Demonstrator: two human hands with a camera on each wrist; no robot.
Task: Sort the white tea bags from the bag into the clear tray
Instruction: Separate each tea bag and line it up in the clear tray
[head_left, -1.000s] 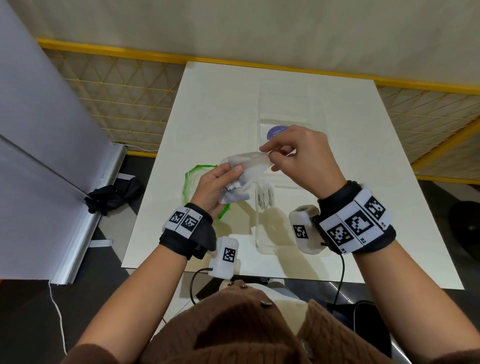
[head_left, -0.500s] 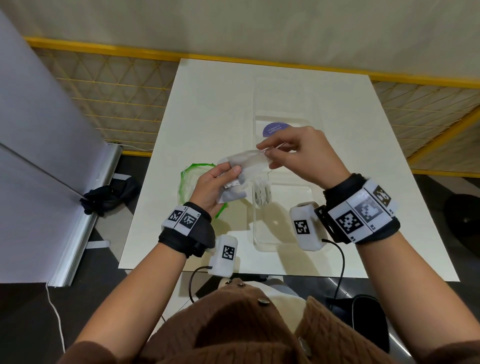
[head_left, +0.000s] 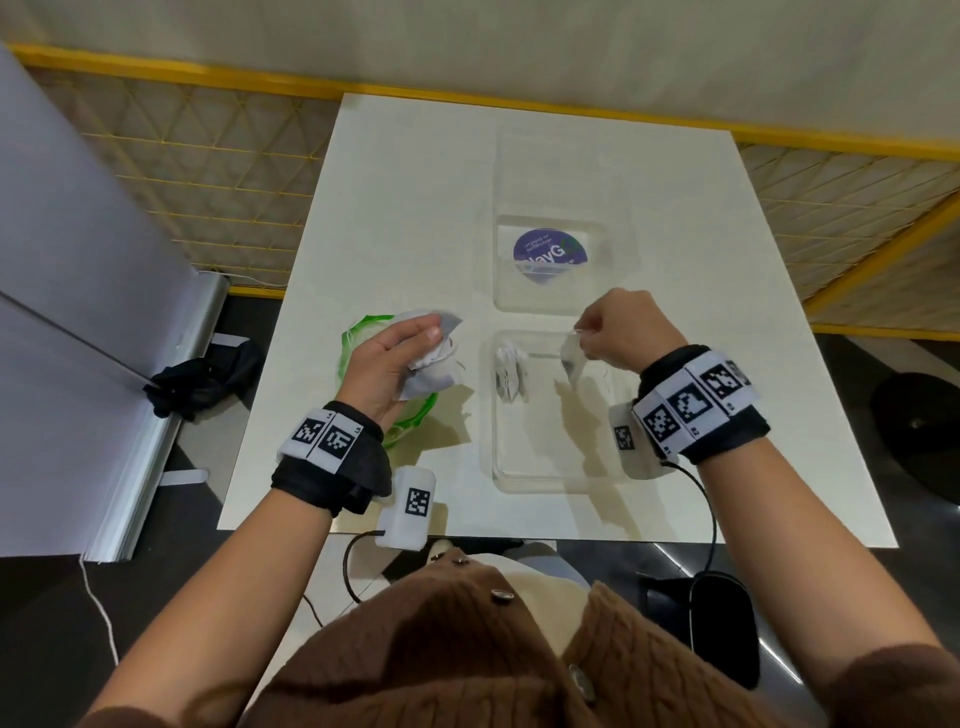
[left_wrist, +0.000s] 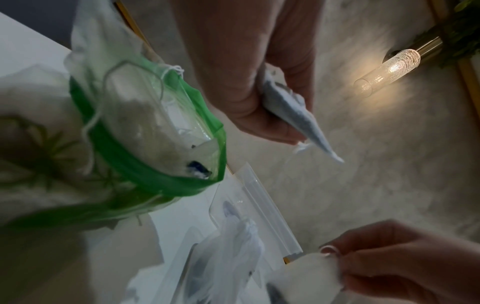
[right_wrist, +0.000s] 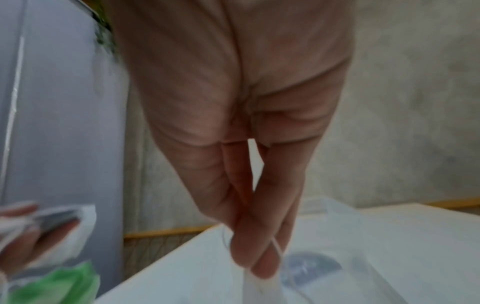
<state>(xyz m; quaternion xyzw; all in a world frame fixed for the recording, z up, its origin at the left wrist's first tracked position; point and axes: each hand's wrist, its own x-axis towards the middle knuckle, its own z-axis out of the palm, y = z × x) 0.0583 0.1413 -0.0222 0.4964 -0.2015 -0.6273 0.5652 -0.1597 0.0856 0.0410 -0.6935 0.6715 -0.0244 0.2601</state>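
Right hand (head_left: 621, 332): fingers pinching one tea bag (head_left: 571, 358) above the clear tray (head_left: 550, 467).
Left hand (head_left: 387, 364): fingers curled round several tea bags (head_left: 434, 371), over the green-rimmed bag (head_left: 358, 338).

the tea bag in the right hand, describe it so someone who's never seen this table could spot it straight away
On the white table a clear tray lies lengthwise; look over its nearest compartment. There the right hand pinches a single white tea bag by its top, so it hangs above the tray. Unlike the tea bags in the tray or the bunch in the left hand, it dangles alone.
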